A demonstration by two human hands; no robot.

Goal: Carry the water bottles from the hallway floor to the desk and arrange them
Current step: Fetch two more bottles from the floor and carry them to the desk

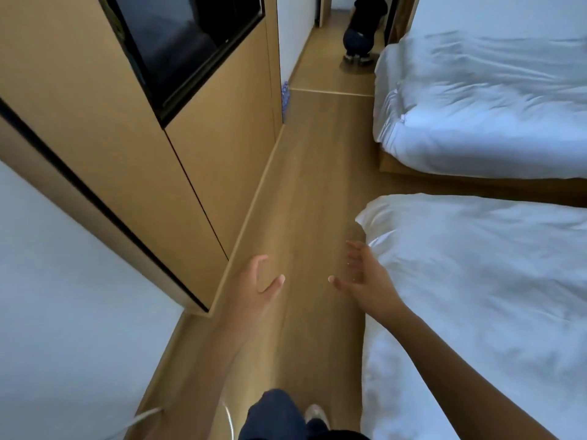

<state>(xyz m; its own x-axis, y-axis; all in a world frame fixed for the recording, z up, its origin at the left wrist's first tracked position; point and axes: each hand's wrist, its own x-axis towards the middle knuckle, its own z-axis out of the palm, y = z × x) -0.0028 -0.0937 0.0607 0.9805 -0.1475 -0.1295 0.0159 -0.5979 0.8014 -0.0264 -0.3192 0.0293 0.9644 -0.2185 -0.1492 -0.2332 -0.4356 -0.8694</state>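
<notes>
Nearest the head camera, a knee in dark trousers (pixel 273 414) and a pale shoe (pixel 314 413) stand on the wooden floor (pixel 305 173). Ahead of them the left hand (pixel 254 285) and right hand (pixel 362 281) are both held out, fingers loose and spread, carrying nothing. The water bottles (pixel 285 98) show only as a blurred bluish sliver by the far corner of the wooden wall panel (pixel 203 134), well apart from the hands; their number cannot be told. The step looks like the walk to fetch them. It is best done by keeping to the strip of floor between panel and bed (pixel 476 281), then crouching close before gripping. A second person (pixel 362 30) crouches beyond the bottles, so leave room there.
</notes>
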